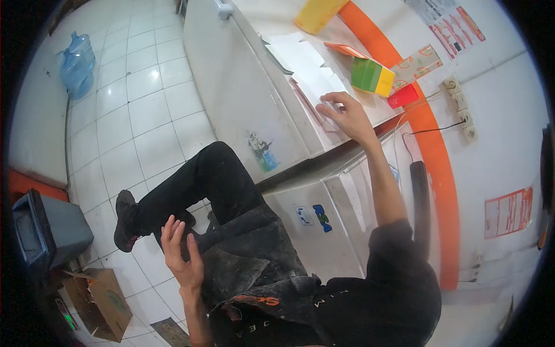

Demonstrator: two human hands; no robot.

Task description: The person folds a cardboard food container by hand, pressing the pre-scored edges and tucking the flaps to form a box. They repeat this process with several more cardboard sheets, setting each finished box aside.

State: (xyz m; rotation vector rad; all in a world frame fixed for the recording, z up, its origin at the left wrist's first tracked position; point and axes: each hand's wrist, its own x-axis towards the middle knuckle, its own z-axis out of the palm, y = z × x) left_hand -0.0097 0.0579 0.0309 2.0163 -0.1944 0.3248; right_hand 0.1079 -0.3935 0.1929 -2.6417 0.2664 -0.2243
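Note:
My right hand [347, 115] reaches over white papers [312, 75] on top of a white freezer-like cabinet [254, 98]. Its thumb and forefinger are apart, close to or touching the papers; the other fingers are partly hidden. A green and yellow box [371, 76] and a red cup [403, 96] stand just beyond this hand. In front of my dark apron, my left hand [182, 254] hangs in the air with its fingers stretched out and nothing in it. My bent leg in black trousers shows behind it.
A second white appliance [306, 225] adjoins the cabinet. Power sockets [459, 110] run along the wall. A yellow container [318, 14] stands at the back. On the tiled floor are a water jug [77, 66], a grey bin [66, 225] and a cardboard box [104, 303].

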